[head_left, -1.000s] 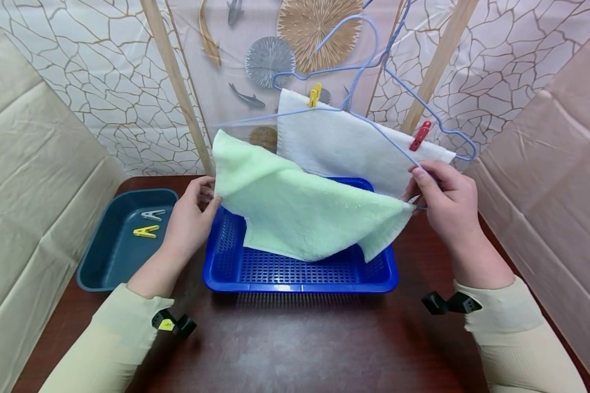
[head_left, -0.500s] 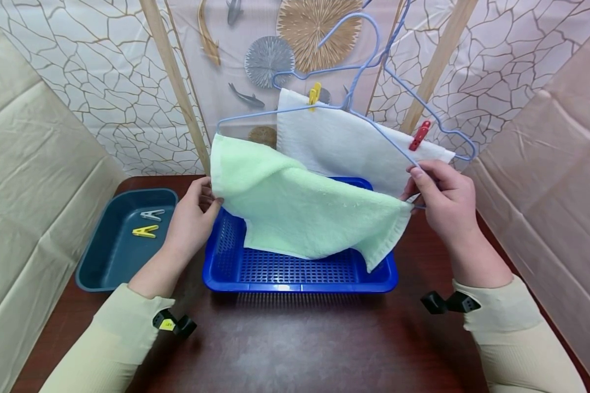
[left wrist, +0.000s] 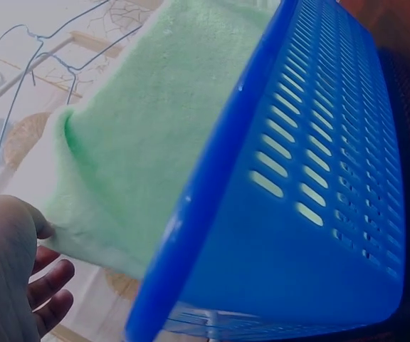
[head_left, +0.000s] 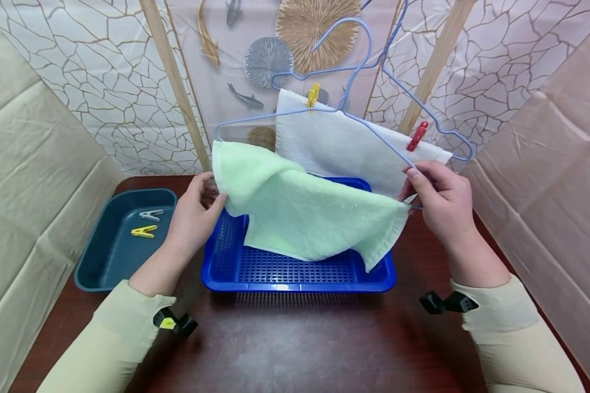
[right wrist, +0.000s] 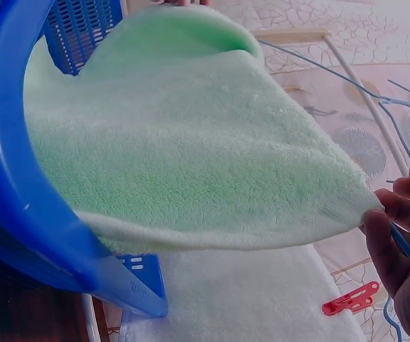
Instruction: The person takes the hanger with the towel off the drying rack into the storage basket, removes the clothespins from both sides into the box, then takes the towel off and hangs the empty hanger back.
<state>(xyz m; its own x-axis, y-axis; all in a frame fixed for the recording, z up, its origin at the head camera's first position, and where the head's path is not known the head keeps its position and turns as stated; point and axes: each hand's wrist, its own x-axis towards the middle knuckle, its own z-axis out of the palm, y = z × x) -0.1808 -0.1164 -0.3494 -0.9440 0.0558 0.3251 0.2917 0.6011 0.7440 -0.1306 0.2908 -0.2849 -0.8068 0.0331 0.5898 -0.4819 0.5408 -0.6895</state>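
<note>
A pale green towel (head_left: 305, 213) drapes over the lower bar of a blue wire hanger (head_left: 356, 71), above a blue slotted basket (head_left: 300, 286). My left hand (head_left: 195, 215) pinches the towel's left edge between thumb and fingers, as the left wrist view also shows. At the other end my right hand (head_left: 444, 199) grips the hanger's right corner, with the towel's right corner at its fingertips. In the right wrist view the hanger wire (right wrist: 404, 246) passes through the right hand's fingers. The towel covers most of the hanger's lower bar.
Behind hangs a white towel (head_left: 364, 139) on a second blue hanger (head_left: 428, 109), held by a yellow clothespin (head_left: 313, 96) and a red clothespin (head_left: 417, 136). A dark teal tray (head_left: 100, 262) at left holds a yellow clothespin (head_left: 144, 231) and a grey one.
The green towel's upper left corner has dropped slightly, and the front hanger's left end now shows above it. The towel's lower right corner hangs a little lower. Both hands stay nearly in place.
</note>
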